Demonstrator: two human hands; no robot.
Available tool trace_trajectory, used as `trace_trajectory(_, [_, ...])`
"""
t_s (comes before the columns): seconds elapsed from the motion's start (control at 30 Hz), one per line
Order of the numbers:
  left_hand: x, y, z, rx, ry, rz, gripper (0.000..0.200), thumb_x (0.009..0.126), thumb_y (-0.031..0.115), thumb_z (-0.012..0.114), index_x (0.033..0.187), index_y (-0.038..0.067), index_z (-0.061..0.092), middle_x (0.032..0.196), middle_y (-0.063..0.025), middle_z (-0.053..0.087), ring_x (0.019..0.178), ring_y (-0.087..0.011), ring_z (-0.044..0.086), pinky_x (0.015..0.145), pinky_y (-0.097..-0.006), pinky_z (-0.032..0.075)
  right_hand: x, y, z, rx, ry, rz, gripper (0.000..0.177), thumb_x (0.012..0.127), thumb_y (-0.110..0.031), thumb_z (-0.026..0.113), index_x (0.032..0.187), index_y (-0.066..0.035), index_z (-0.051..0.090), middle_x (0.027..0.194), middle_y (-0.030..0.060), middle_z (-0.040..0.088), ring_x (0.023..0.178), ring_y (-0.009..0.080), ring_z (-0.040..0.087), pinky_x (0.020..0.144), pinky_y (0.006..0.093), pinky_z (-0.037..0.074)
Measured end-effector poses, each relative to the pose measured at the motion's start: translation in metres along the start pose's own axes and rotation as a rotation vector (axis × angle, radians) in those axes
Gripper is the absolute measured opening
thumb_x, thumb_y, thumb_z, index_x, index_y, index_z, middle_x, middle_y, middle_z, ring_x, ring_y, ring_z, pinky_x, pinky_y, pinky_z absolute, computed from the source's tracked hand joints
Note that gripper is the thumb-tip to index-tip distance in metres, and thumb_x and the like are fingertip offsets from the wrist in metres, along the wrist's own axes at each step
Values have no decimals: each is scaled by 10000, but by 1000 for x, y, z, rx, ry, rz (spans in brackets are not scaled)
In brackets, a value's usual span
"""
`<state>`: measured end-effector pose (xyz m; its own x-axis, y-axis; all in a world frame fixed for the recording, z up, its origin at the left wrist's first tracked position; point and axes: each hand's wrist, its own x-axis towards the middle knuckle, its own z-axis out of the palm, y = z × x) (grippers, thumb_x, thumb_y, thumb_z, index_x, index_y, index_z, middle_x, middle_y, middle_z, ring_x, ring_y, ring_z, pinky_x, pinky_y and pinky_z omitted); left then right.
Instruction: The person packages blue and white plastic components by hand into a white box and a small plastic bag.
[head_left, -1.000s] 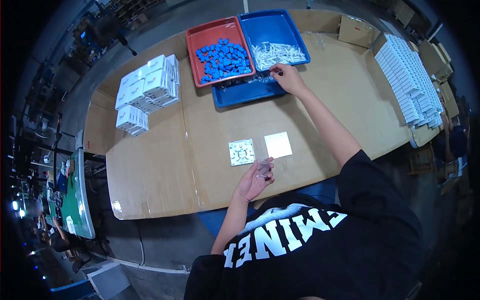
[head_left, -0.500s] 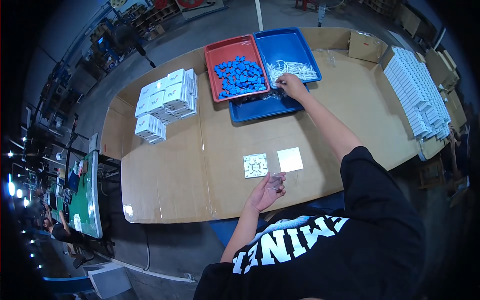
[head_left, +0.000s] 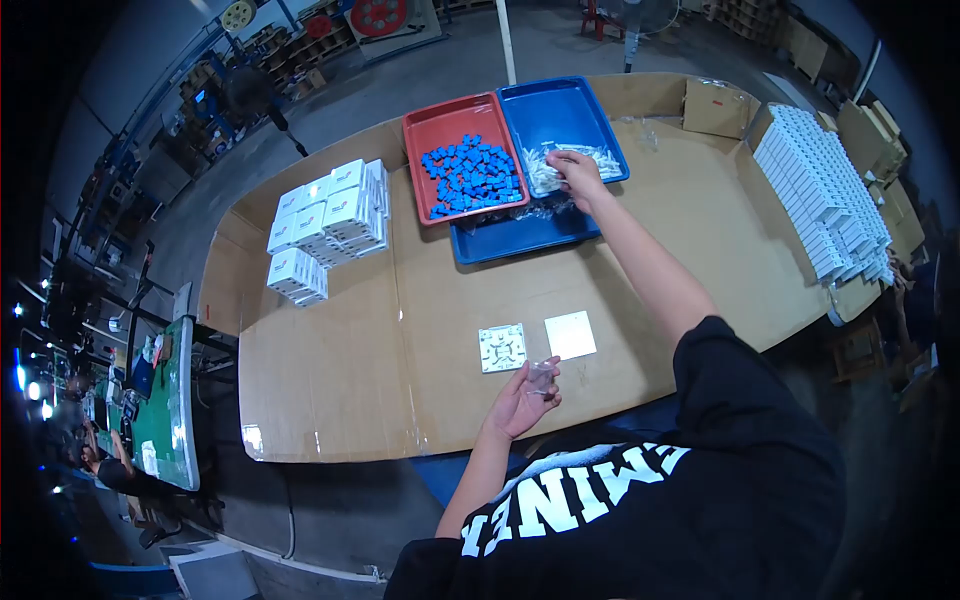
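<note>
My left hand [head_left: 520, 402] is closed around a small clear plastic bag [head_left: 541, 378] near the front edge of the table. Just beyond it lie a square white plate with a moulded pattern [head_left: 502, 348] and a plain flat white square [head_left: 571, 335]. My right hand [head_left: 578, 178] reaches over the near part of a blue tray [head_left: 552, 100], among small white slender pieces [head_left: 600, 160]. Its fingertips are pinched together, and what they hold is too small to make out.
A red tray [head_left: 455, 115] of blue pieces stands left of the blue tray. Another blue tray [head_left: 500, 248] sits partly beneath both. Stacked white boxes [head_left: 325, 215] stand at the left, stacked white pieces [head_left: 820, 190] at the right. A person [head_left: 118, 468] works at a green table.
My right hand has lifted slightly from the white pieces and its fingers have shifted. My left hand still holds the bag. The whole view has tilted a little, moving the table downward.
</note>
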<state>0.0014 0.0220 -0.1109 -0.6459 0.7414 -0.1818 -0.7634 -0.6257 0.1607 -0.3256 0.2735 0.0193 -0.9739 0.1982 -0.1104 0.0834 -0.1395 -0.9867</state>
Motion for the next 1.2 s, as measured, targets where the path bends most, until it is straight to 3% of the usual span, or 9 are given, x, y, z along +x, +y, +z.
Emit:
trace_trajectory(0.03, [1, 0, -1, -5, -11, -5, 600, 1098, 446, 463, 1494, -6, 466, 1192, -76, 657, 949, -193, 621, 948, -383, 518, -1, -6, -4, 347, -219, 8, 304, 988, -195, 726, 1258, -61, 684, 982, -2, 700, 682, 47, 504, 588, 220, 395])
trace_trajectory(0.23, [1, -2, -6, 1, 27, 16, 564, 1101, 438, 454, 1448, -4, 502, 1200, -86, 662, 948, -207, 637, 949, -394, 518, -90, -47, -11, 585, -391, -32, 288, 1015, -179, 684, 1268, -43, 662, 974, 19, 703, 684, 52, 528, 572, 214, 414])
trace_trajectory(0.3, [3, -6, -14, 15, 36, 48, 497, 1107, 411, 449, 1400, 19, 536, 1206, -82, 663, 934, -191, 644, 936, -385, 511, -131, -29, -13, 171, -280, -50, 289, 1016, -171, 680, 1274, -43, 654, 974, 25, 713, 680, 59, 567, 596, 216, 446])
trace_trajectory(0.47, [0, -9, -1, 127, 87, 136, 434, 1098, 363, 495, 1359, 22, 563, 1124, -54, 647, 898, -169, 624, 896, -373, 519, -238, 67, -22, -82, -370, 116, 219, 992, -133, 698, 1180, -20, 694, 992, 24, 714, 690, 46, 562, 609, 202, 436])
trace_trajectory(0.53, [1, -9, -4, 99, 80, 136, 429, 1099, 362, 492, 1352, 24, 569, 1131, -59, 653, 905, -173, 628, 896, -378, 521, -270, 82, -25, -99, -405, 212, 160, 959, -122, 739, 1088, -28, 737, 902, -6, 718, 683, 20, 573, 602, 201, 451])
trace_trajectory(0.63, [3, -10, -6, 103, 67, 125, 452, 1113, 394, 445, 1394, 52, 540, 1172, -72, 667, 926, -182, 632, 911, -394, 520, -288, 90, -28, -214, -437, 110, 178, 975, -103, 720, 1120, 0, 711, 916, -8, 709, 697, 37, 576, 612, 204, 441])
trace_trajectory(0.77, [5, -8, -2, 145, 72, 112, 443, 1112, 402, 448, 1329, 47, 601, 1198, -101, 672, 944, -195, 638, 908, -390, 515, -287, 57, -26, -533, -566, 109, 118, 917, -83, 759, 1027, -43, 752, 934, 11, 724, 778, 69, 633, 692, 248, 494])
trace_trajectory(1.0, [2, -8, -4, 235, 41, 113, 413, 1108, 393, 467, 1296, 52, 605, 1180, -105, 660, 978, -200, 635, 924, -382, 519, -258, 65, -22, -559, -944, -124, 86, 825, -53, 776, 906, -27, 766, 1087, 75, 732, 999, 203, 681, 905, 342, 528])
trace_trajectory(1.2, [-1, -9, -2, 277, 53, 110, 355, 1109, 350, 483, 1252, 54, 617, 1182, -111, 658, 986, -211, 642, 926, -389, 521, -245, 63, -18, -713, -1085, -115, 142, 875, -123, 768, 987, -38, 788, 1175, 103, 733, 1017, 245, 695, 923, 356, 542])
